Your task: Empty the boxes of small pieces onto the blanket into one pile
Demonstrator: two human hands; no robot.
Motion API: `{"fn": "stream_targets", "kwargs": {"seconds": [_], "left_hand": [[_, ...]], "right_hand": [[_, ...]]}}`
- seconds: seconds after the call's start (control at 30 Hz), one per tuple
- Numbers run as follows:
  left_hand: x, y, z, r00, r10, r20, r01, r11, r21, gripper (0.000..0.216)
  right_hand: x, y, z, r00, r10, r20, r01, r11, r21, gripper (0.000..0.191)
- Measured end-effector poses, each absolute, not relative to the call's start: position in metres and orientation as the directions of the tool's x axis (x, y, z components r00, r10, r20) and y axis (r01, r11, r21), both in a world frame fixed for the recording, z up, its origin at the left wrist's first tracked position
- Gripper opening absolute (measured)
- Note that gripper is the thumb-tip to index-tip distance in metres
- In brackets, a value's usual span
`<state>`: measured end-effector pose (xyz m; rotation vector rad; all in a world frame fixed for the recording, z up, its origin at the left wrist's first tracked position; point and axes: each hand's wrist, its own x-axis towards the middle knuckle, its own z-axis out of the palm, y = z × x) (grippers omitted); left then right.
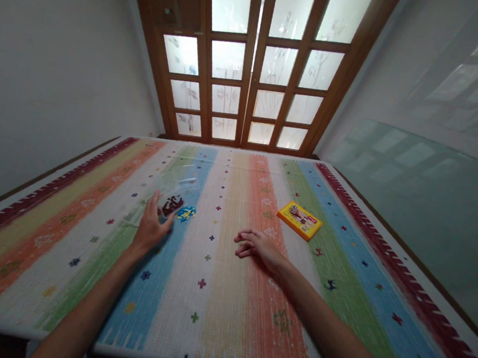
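Note:
My left hand (pixel 152 228) is at the left of the table, thumb and fingers apart, beside a small heap of dark brown pieces (pixel 172 205). Whether its fingertips touch the pieces or the clear plastic nearby I cannot tell. Just right of the brown heap lies a little pile of blue and yellow pieces (pixel 186 214). A clear plastic container (pixel 188 184) stands behind the heaps. My right hand (pixel 260 249) is over the middle of the table with fingers loosely stretched and nothing in them. A flat yellow box (pixel 299 220) with a picture on it lies beyond it to the right.
A striped, patterned cloth (pixel 185 287) covers the table. Another clear plastic piece (pixel 132 216) lies left of my left hand. Wood-framed glass doors (pixel 247 100) stand past the far edge, and a glass panel (pixel 426 187) leans along the right wall.

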<state>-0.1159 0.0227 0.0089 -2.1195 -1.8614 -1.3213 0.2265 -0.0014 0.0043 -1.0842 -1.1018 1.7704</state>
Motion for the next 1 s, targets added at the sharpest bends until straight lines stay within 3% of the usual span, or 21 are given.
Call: {"fn": "stream_targets", "kwargs": {"seconds": [0.5, 1.0], "left_hand": [[-0.116, 0.026, -0.007, 0.247, 0.721, 0.648, 0.869, -0.460, 0.180, 0.057], [-0.122, 0.028, -0.001, 0.365, 0.715, 0.597, 0.817, -0.553, 0.162, 0.053]], "right_hand": [[0.229, -0.001, 0.001, -0.389, 0.889, -0.240, -0.149, -0.318, -0.936, 0.027], [0.230, -0.002, 0.003, -0.408, 0.881, -0.237, -0.146, -0.320, -0.936, 0.028]]}}
